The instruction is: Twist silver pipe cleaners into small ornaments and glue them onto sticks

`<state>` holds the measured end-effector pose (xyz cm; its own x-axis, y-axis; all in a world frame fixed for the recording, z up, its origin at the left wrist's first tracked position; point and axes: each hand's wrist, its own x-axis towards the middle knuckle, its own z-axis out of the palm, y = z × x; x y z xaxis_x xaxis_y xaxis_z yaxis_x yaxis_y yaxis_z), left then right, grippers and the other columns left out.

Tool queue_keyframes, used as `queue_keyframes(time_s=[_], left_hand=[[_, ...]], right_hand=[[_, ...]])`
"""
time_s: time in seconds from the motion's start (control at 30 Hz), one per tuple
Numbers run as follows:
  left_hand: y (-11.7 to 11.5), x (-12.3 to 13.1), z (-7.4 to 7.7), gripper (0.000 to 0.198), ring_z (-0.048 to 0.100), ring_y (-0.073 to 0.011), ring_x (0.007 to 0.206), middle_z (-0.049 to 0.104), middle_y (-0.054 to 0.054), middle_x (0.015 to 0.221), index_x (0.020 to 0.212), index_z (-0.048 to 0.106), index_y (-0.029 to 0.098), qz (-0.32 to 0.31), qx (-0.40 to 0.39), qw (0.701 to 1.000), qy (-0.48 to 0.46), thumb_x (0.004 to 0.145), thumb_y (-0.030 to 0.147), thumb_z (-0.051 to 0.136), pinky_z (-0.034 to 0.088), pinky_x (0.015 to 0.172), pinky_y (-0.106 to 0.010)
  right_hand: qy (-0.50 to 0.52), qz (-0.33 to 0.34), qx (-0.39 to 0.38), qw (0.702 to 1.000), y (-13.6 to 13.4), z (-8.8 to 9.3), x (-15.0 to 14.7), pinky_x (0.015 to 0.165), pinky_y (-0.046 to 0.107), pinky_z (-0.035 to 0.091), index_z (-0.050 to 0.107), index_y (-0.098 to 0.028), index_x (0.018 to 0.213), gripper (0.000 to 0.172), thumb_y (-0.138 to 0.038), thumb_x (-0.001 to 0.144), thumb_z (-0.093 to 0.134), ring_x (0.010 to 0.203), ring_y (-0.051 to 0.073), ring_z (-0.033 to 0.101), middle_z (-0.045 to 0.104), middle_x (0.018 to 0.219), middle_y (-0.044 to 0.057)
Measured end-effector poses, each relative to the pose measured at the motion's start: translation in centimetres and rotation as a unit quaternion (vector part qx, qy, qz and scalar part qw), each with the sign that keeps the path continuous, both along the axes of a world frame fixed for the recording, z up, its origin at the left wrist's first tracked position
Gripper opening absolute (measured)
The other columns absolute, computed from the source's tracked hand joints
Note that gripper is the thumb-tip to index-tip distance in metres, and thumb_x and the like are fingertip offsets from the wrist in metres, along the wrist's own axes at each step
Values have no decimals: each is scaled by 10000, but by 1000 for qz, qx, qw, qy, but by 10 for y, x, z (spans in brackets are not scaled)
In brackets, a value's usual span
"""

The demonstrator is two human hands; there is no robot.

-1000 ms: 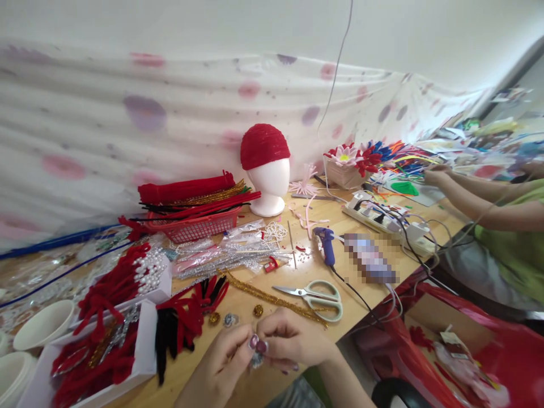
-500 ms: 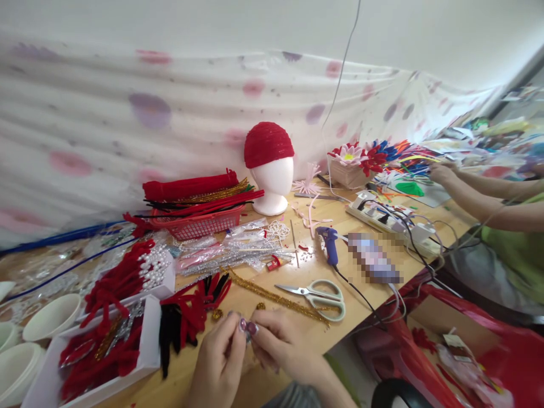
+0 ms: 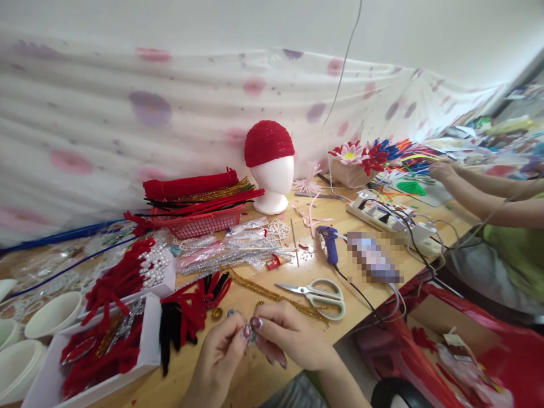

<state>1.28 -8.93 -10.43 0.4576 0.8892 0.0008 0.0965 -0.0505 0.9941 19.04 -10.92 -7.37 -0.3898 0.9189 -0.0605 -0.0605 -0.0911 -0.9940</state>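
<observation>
Between the two grips, what's up?

Small silvery piece [image 3: 252, 335], mostly hidden. Left grip [image 3: 223, 345] and right grip [image 3: 293, 335] both pinch it by fingertips, probably because it's tiny.

Nearby?

Gold coil [image 3: 216, 313] just beyond left grip. Scissors [image 3: 313, 297] just beyond right grip, handles on that side, likely for quick reach. Glue gun [image 3: 328, 245] farther out, cord trailing rightward.

Surface, room?

Wooden worktop [image 3: 255, 374] below both grips, cluttered. Foam head [image 3: 274, 178] well beyond, wearing red cap [image 3: 268, 143], presumably to keep its shape. Floral sheet [image 3: 191, 107] behind; co-worker's hands [image 3: 442, 170] far right.
</observation>
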Motion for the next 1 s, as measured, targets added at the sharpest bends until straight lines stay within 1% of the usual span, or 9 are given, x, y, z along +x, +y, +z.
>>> queue_keyframes(time_s=[0.1,0.17,0.3,0.4,0.47,0.6,0.73,0.87,1.0], left_hand=[[-3,8,-12,443,409,-135,561,407,48,631,665,505,225,96,5,995,-21,950,563,522,373,521,-221],[-9,10,-14,434,481,-149,581,485,33,646,689,566,228,129,3,991,-16,920,596,553,423,541,-224],[-16,2,-1,419,635,-212,787,684,-20,842,830,702,249,119,-41,991,44,842,659,614,517,722,-257],[-11,-3,11,442,620,-200,737,640,-16,724,693,644,226,-15,-14,997,80,881,624,596,493,680,-244],[-6,-2,13,466,578,-173,669,575,-1,649,648,599,212,-33,18,997,70,917,591,571,460,629,-226],[-3,9,-1,488,479,-133,549,478,30,591,634,564,204,97,41,994,0,940,584,546,410,509,-202],[-8,17,-11,446,557,-156,566,577,8,625,706,637,210,179,52,982,-12,941,579,546,482,542,-215],[-12,13,0,493,573,-176,586,583,-2,620,653,631,218,138,2,990,-1,858,665,602,500,542,-235],[-13,5,8,514,567,-177,610,610,-4,668,728,691,213,156,-74,985,3,738,727,692,507,568,-252]], right_hand=[[-69,-133,62,987,-5,-4,-17,441,169,318,476,-198,665,398,-387,1015,462,430,61,416,485,520,-62],[-84,-167,87,979,-6,-5,-20,489,178,338,454,-200,643,405,-350,1018,432,468,70,425,471,521,-58],[-103,-29,137,985,-2,2,1,475,193,307,440,-205,634,372,-320,988,448,458,76,396,433,507,-64],[-148,57,178,971,5,13,19,493,196,295,450,-201,647,310,-269,947,492,505,79,398,437,567,-57],[-136,72,156,976,7,16,19,505,194,316,473,-196,653,311,-273,954,494,511,79,428,469,577,-53],[-69,-68,92,991,2,1,-11,500,203,334,452,-202,627,434,-391,1017,441,485,86,425,459,525,-54],[-85,-223,107,965,-9,-17,-39,544,219,340,468,-198,678,447,-437,1050,402,556,98,447,481,594,-43],[-113,-142,123,976,-6,-8,-25,528,219,304,434,-203,647,395,-314,1027,435,533,88,410,441,570,-60],[-171,-35,163,971,6,11,-3,497,221,246,391,-206,622,337,-213,943,495,507,82,342,369,551,-74]])
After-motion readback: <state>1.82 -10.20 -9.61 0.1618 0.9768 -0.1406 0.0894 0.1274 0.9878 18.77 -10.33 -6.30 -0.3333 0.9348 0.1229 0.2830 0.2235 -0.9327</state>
